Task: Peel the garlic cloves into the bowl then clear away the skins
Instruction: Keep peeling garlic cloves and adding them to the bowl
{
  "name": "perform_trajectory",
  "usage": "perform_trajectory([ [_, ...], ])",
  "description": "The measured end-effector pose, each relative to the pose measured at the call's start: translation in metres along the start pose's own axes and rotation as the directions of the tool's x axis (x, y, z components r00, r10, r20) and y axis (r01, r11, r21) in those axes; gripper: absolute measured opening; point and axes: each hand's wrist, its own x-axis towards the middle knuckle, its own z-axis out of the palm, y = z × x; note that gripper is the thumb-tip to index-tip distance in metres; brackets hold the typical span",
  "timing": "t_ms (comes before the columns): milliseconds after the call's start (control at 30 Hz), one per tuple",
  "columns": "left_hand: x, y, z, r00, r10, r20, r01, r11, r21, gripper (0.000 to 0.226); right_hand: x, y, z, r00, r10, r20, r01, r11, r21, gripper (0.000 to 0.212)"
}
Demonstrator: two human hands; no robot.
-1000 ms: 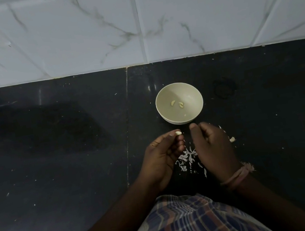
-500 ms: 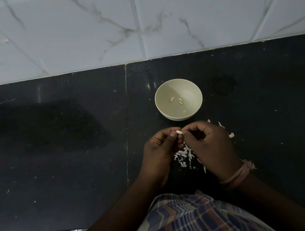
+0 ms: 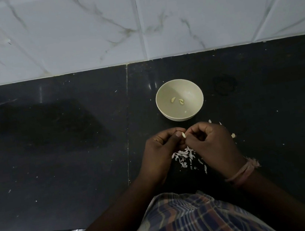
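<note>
- Black stone countertop (image 3: 54, 149), dusty and speckled, backed by a wall of white marble-veined tiles (image 3: 75, 28); light is dim.
- Cream bowl (image 3: 196, 108) stands upright on the counter just beyond the hands; a few peeled cloves (image 3: 173, 99) lie on its bottom.
- Left hand (image 3: 160, 149): fingers curled, thumb and forefinger pinching a pale garlic clove (image 3: 241, 126) at the tips, held above the counter, near the bowl's front edge.
- Right hand (image 3: 213, 142): fingers curled inward, tips meeting the clove from the other side. Whether they grip skin or clove cannot be told.
- Heap of loose white skins (image 3: 183, 155) lies on the counter directly below and between both hands.
- One stray bit (image 3: 233, 135) lies just beside the right hand, on its outer side.
- Pinkish thread band (image 3: 241, 173) circles the right wrist.
- Checked cloth (image 3: 184, 225) fills the bottom of view.
</note>
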Motion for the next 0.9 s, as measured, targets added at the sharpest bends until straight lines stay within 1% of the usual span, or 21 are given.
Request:
perform_trajectory([
  [133,0.001,-0.003,0.0,0.999,-0.008,-0.039,0.006,0.999,-0.046,0.018,0.0,0.0,0.001,1.0,0.021,0.008,-0.021,0.999,0.036,0.009],
  [333,0.0,-0.004,0.005,0.998,-0.042,-0.041,0.035,0.987,-0.156,0.017,0.0,-0.003,0.002,1.0,0.02,0.023,-0.022,0.997,0.072,0.007],
  [400,0.0,-0.003,0.007,0.998,-0.059,-0.037,0.051,0.981,-0.187,0.017,0.001,-0.002,0.003,1.0,0.001,0.015,-0.001,0.999,0.054,0.007],
  [533,0.001,-0.003,0.008,0.995,-0.093,-0.042,0.082,0.97,-0.228,0.019,0.004,0.006,0.006,0.996,-0.089,-0.024,0.087,0.991,-0.097,0.009],
  [600,0.002,-0.003,0.006,0.993,-0.117,-0.019,0.11,0.969,-0.219,0.024,0.004,0.009,0.007,0.993,-0.114,-0.023,0.11,0.984,-0.139,0.009],
  [767,0.002,-0.001,0.005,0.988,-0.153,0.029,0.156,0.959,-0.239,0.028,0.003,0.014,0.007,0.991,-0.131,-0.004,0.129,0.981,-0.141,0.007],
  [900,0.001,0.001,0.007,0.986,-0.165,0.031,0.167,0.952,-0.256,0.024,0.001,0.013,0.006,0.994,-0.109,0.009,0.109,0.991,-0.075,0.006],
])
